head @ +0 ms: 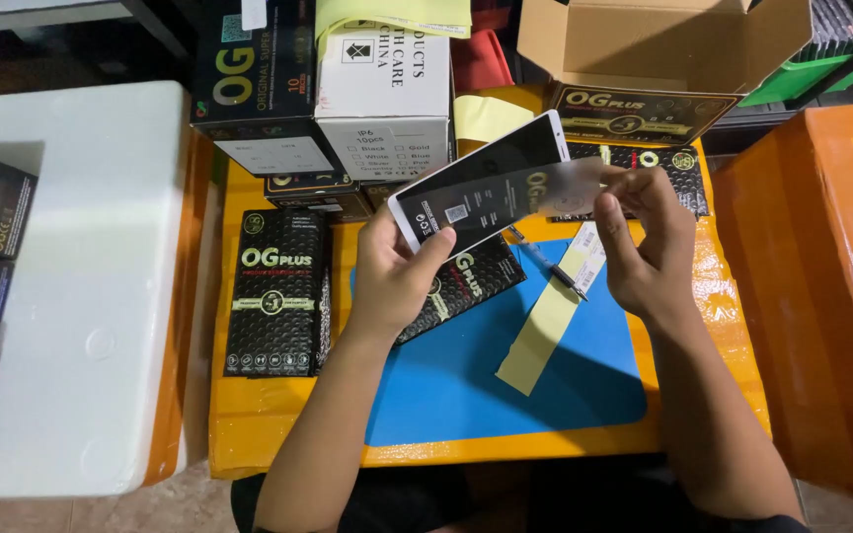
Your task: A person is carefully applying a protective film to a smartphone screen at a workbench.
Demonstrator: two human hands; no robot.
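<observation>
Black, glossy flat boxes (278,292) lay along the left edge of the yellow table (249,424), just left of the left hand (399,276), which gripped the lower left corner of a white-framed phone screen panel (486,178) held tilted above the blue mat (486,385). At the panel's right end, the right hand (647,247) pinched a clear protective film (565,188). Below the hands, a pen (548,264) and a pale yellow strip (550,316) rested on the mat.

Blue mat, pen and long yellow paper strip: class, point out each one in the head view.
Blue mat (466,385), head view, bare middle of its surface.
Pen (549,265), head view, middle of its barrel.
Yellow paper strip (541,331), head view, middle of its length.
</observation>
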